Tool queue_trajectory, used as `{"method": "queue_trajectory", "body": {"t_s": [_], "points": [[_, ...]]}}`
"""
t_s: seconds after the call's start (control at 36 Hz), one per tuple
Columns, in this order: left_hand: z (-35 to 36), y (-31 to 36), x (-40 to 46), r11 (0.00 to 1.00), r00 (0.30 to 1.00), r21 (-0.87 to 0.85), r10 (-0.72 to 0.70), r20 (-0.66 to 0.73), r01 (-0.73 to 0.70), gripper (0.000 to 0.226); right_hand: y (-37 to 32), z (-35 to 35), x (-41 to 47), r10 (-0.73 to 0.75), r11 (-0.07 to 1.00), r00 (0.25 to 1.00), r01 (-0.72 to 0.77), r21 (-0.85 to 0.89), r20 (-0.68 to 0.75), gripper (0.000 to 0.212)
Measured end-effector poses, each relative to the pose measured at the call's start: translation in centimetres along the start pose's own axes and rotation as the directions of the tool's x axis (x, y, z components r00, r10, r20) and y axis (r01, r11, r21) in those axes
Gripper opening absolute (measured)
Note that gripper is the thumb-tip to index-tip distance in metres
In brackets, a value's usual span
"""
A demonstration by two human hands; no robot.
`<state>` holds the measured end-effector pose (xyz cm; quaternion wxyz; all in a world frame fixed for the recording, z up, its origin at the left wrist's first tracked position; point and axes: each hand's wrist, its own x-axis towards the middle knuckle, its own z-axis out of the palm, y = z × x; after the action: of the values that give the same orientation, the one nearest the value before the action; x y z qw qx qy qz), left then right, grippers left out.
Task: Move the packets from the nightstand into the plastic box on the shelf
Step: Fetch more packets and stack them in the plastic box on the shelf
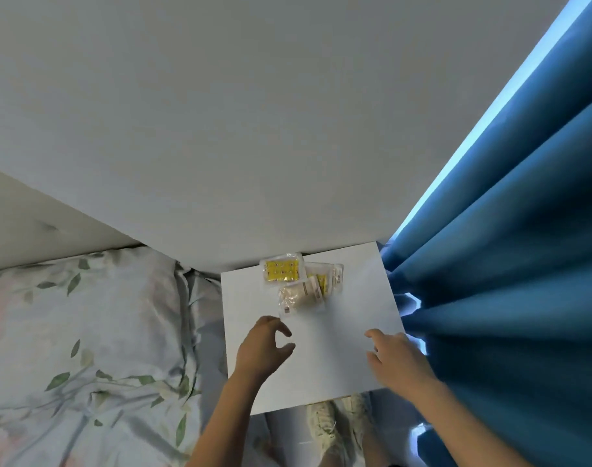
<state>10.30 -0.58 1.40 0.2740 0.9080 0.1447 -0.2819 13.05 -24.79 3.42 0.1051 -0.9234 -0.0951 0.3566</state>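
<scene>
Three clear plastic packets lie in a loose pile at the back of the white nightstand [351,318], against the wall. The rear packet [282,270] has a yellow insert, a second packet [326,278] lies to its right, and a pale packet [299,296] lies on top in front. My left hand [262,345] hovers just in front of the pale packet with fingers loosely curled, holding nothing. Over the nightstand's right front part is my right hand [394,357], fingers relaxed and empty. No shelf or plastic box is in view.
A bed with floral bedding [85,348] lies close on the left of the nightstand. Blue curtains [506,281] hang against its right edge. A white wall [254,129] rises behind. My shoes [338,423] show on the floor below the front edge.
</scene>
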Motion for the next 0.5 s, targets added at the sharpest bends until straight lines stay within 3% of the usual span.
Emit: {"method": "queue_trajectory", "body": {"t_s": [0.17,0.39,0.5], "points": [[3.2,-0.5,6.6,0.990,0.985,-0.137,-0.062,-0.159,0.040,0.047,1.3,3.3,3.2,-0.027,0.997,1.000,0.027,0.078,0.005,0.040],[6.8,-1.0,14.5,0.994,0.988,0.070,0.094,-0.125,-0.085,0.068,1.4,6.3,7.5,-0.096,0.978,0.995,0.099,0.184,-0.021,0.042],[7.6,-1.9,16.2,0.977,0.988,0.205,0.085,-0.129,-0.057,0.075,1.1,6.5,9.6,-0.114,0.973,0.993,0.120,0.198,-0.041,0.043]]}}
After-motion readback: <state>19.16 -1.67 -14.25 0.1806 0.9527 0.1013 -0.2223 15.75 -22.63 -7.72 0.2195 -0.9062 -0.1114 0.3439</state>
